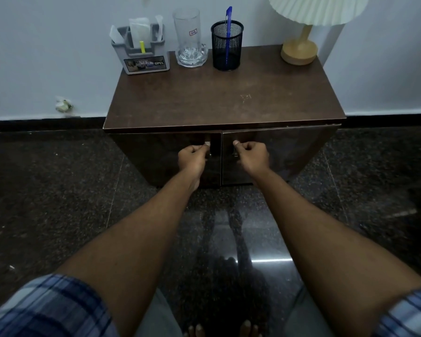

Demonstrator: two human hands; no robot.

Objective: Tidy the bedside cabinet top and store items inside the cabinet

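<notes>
Centre frame: left hand (192,158) and right hand (252,155) each grip a door handle on the cabinet (224,103). Doors closed; opening step, likely needing an outward pull.

Home bedroom corner: low dark wood cabinet (216,98) against plain pale wall (46,57), pleated-shade lamp (299,53) on top, drinking glass (187,27) and mesh pen pot (226,47) alongside, polished dark stone floor (46,190), bare toes (246,328) below.

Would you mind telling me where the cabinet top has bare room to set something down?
The cabinet top is bare across its front and middle, up to the back row. A smaller gap lies between mesh pen holder and lamp base. Back left is crowded: grey organiser, glass and pen holder stand close.
</notes>
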